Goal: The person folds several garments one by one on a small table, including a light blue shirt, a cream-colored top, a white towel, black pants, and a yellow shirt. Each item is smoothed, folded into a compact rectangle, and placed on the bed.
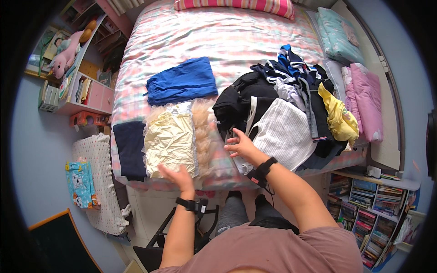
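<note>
My left hand [178, 178] is at the near edge of a folded pale yellow garment [170, 136], fingers apart and holding nothing; whether it touches the cloth I cannot tell. That garment lies on a beige tulle garment [202, 133]. My right hand [244, 146] hovers with spread fingers by the left side of a heap of clothes. In this heap are a white ribbed garment [285, 133], a black garment [239, 92] and a yellow garment [341, 117]. Folded blue trousers [182, 82] lie beyond the yellow stack, and a folded navy garment [129, 150] lies left of it.
A plaid sheet covers the bed [218, 37]. Folded pink bedding [367, 102] and a teal quilt [341, 36] line its right side. At left, a dotted cover [102, 177] bears blue printed shorts [80, 184]. A bookcase [372, 211] stands at lower right, a black-framed chair [160, 239] below my left arm.
</note>
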`<state>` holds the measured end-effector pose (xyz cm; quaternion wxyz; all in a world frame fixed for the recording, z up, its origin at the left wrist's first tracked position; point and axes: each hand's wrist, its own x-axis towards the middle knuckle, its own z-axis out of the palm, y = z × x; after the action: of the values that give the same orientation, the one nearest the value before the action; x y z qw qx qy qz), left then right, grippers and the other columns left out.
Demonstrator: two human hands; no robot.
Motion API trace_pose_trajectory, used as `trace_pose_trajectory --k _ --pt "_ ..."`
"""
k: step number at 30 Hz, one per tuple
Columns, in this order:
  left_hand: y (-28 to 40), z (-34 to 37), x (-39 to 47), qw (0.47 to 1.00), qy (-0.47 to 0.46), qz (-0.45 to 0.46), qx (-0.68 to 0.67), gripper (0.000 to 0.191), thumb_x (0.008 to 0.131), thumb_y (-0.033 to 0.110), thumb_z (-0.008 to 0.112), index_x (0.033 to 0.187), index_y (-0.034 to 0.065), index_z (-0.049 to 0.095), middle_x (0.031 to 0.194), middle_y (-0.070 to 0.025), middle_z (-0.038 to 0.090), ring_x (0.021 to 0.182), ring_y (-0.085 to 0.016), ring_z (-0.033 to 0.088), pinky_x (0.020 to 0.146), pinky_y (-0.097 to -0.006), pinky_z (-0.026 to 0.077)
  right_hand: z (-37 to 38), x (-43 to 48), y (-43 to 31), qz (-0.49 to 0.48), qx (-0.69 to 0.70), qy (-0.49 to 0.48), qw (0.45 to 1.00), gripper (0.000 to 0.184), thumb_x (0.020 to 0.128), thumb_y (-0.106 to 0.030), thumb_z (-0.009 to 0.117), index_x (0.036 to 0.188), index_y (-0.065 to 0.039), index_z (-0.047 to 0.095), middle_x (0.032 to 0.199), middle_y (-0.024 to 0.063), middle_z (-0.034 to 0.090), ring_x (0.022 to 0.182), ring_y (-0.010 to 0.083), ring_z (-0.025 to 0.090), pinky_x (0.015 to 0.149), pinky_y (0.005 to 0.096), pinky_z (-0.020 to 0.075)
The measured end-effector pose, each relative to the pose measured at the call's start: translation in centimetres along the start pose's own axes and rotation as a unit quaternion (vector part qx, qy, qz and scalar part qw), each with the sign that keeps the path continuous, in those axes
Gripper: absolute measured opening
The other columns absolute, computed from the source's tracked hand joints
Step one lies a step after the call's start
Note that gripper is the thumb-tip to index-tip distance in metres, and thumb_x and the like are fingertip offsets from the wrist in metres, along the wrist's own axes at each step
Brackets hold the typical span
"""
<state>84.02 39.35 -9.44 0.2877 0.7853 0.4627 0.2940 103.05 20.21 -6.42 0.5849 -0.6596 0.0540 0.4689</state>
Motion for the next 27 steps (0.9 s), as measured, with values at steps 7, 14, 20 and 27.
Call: trace_pose_trajectory --k 7,14,20,27 --pt "12.6 8.1 -10.0 0.75 -0.529 -0.249 -0.31 0.061 0.084 0.023 0.073 0.134 0.0031 0.043 0.134 -0.0106 0.049 0.126 -0.022 0.044 0.102 -0.0359 0.036 -15.2 -3.5 -2.2 -0.289 -0.411 0.266 0.823 0.071 0.064 -0.011 0.081 0.129 -0.003 0.052 0.118 0.0159 0.059 0.111 0.0328 0.057 0.098 0.0368 0.0438" --pt "16.1 12.4 -17.1 0.602 -0.586 -0.432 -0.328 0.047 0.088 0.027 0.069 0.127 0.0093 0.049 0.128 -0.0038 0.055 0.119 -0.017 0.049 0.1 -0.0382 0.033 -24.9 -3.7 -3.7 -0.178 -0.609 0.282 0.72 0.079 0.064 -0.012 0.081 0.132 -0.002 0.043 0.12 0.0154 0.053 0.116 0.035 0.048 0.1 0.0406 0.0409" --pt "16.6 15.1 -21.4 0.597 -0.497 -0.464 -0.426 0.05 0.087 0.022 0.07 0.129 0.0064 0.048 0.128 -0.0059 0.055 0.119 -0.02 0.05 0.101 -0.0402 0.037 -25.0 -4.1 -5.9 -0.132 -0.667 0.247 0.691 0.078 0.064 -0.013 0.081 0.132 -0.003 0.046 0.11 0.0175 0.053 0.106 0.0374 0.054 0.09 0.0434 0.047" --pt "18.1 16.4 -23.7 0.647 -0.347 -0.508 -0.452 0.045 0.083 0.017 0.074 0.119 -0.0038 0.055 0.113 -0.0119 0.063 0.105 -0.024 0.06 0.09 -0.041 0.048 -25.7 -7.1 -2.3 -0.385 -0.698 0.25 0.55 0.046 0.08 -0.001 0.057 0.126 -0.001 0.053 0.112 0.0175 0.052 0.102 0.0333 0.054 0.085 0.0408 0.0472"
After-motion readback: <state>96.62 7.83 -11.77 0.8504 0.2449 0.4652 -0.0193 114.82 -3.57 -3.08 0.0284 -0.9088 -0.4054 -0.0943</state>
